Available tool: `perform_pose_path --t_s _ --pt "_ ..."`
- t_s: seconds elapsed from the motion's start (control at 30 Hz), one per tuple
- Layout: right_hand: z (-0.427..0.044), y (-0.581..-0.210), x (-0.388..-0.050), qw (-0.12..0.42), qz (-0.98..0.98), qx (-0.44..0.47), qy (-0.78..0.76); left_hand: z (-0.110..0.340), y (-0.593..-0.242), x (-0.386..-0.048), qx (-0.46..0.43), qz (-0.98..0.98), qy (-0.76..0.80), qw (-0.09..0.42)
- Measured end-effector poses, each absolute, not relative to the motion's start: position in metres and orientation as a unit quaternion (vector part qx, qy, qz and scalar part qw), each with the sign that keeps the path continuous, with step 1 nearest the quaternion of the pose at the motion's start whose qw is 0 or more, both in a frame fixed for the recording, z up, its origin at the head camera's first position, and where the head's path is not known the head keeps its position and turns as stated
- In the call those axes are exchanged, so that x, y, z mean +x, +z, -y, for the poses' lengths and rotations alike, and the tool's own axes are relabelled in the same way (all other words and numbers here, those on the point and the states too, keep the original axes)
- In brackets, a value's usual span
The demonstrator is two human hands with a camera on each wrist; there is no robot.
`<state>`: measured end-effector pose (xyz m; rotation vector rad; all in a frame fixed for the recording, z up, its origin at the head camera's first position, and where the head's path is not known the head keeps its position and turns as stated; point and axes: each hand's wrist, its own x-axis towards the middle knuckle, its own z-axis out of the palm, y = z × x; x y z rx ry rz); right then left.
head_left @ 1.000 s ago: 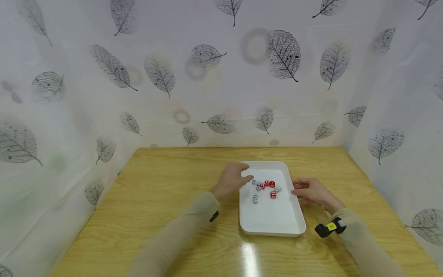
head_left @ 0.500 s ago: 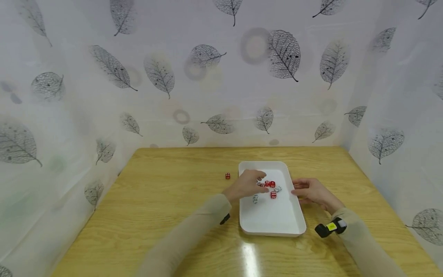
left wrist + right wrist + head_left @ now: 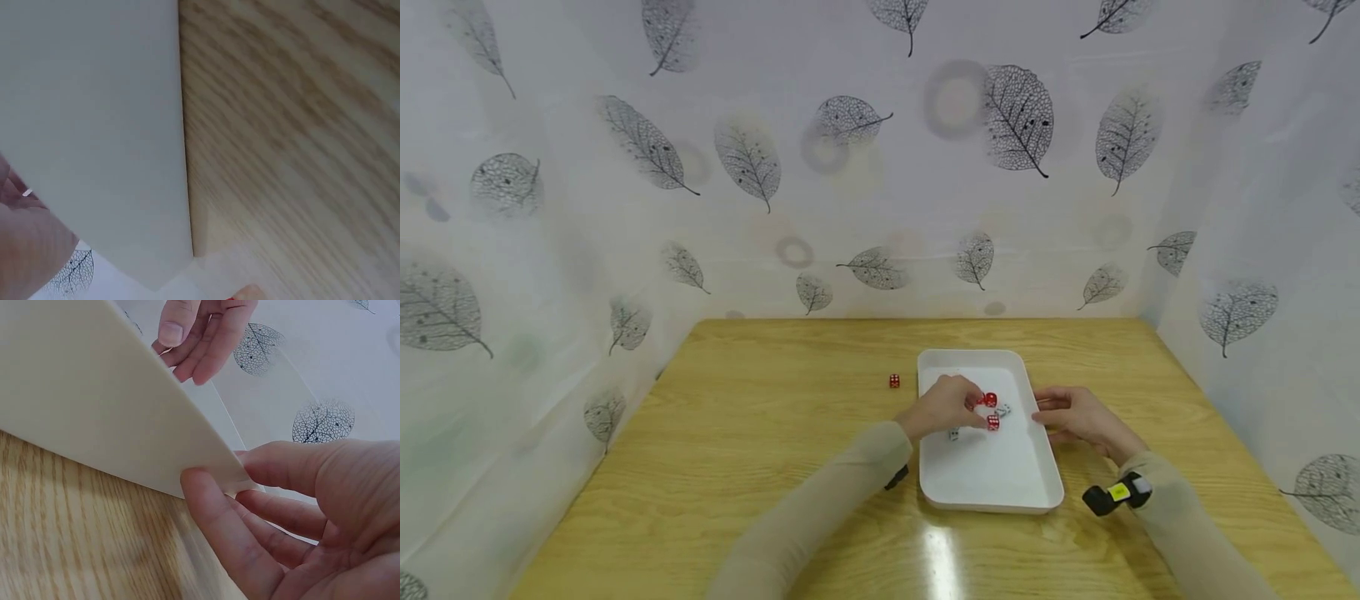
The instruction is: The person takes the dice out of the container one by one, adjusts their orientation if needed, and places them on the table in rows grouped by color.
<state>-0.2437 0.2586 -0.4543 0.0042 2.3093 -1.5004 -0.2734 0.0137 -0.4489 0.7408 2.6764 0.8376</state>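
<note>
The left hand [image 3: 946,406], thumb and fingers apart, reaches over dice [image 3: 993,423] in the white tray [image 3: 992,479]. The right hand [image 3: 1086,421] pinches the tray's edge.

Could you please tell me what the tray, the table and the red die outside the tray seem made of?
Tray: probably molded plastic, smooth white, judging by its thin walls and rounded corners. Table: wood or wood-look laminate with a glossy finish; grain and a bright reflection show. Red die: likely plastic, from its bright color and pale spots; too small to judge its finish.
</note>
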Motion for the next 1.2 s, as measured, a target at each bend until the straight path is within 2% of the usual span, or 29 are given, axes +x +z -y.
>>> perform_pose_path --t_s 0.17,0.53,1.2 --pt "-0.26 -0.454 -0.243 0.192 -0.822 -0.006 -0.536 -0.024 -0.45 -0.272 0.241 -0.924 0.264 0.134" --pt "-0.26 -0.454 -0.244 0.197 -0.822 -0.003 -0.535 -0.037 -0.458 -0.271 0.231 -0.938 0.223 0.131" --pt "-0.259 -0.453 -0.244 0.195 -0.832 0.0 -0.519 -0.039 -0.462 -0.273 0.254 -0.929 0.235 0.131"
